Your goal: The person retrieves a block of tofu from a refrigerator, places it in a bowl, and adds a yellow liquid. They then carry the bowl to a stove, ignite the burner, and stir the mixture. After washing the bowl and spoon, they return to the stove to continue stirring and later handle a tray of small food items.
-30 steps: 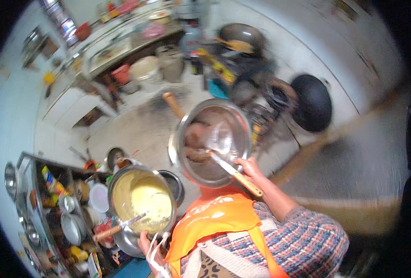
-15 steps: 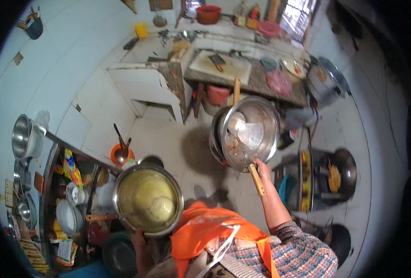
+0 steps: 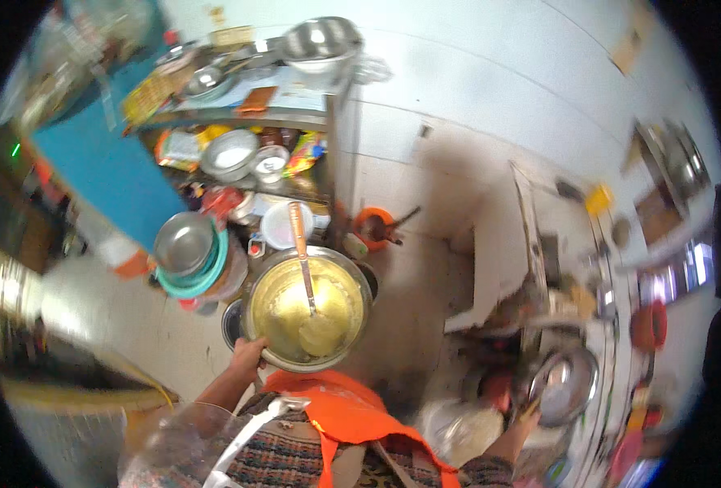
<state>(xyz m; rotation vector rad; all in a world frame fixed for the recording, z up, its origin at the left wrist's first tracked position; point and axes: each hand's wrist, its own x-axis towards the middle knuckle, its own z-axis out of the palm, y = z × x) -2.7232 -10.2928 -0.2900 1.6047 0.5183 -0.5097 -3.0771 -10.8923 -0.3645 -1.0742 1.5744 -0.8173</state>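
A wide steel bowl of yellow liquid with a pale lump stands or hangs left of my apron; what bears its weight is hidden. My left hand has its fingers closed on the near-left rim. Inside leans a ladle with a wooden handle, its head in the liquid. Off to the lower right, my right hand grips a steel basin by its near edge. A wooden handle shows beside these fingers. Blur hides the detail of what lies in that basin.
Beyond the bowl stands a dark shelf with dishes and packets. Left of it, a steel bowl rests in a turquoise basin. An orange container with ladles sits on the floor near the wall. A worn white counter rises at right.
My view has swung left, so the shelf now lies ahead. The left hand still holds the yellow-filled bowl. The basin in my right hand now appears far to the lower right.
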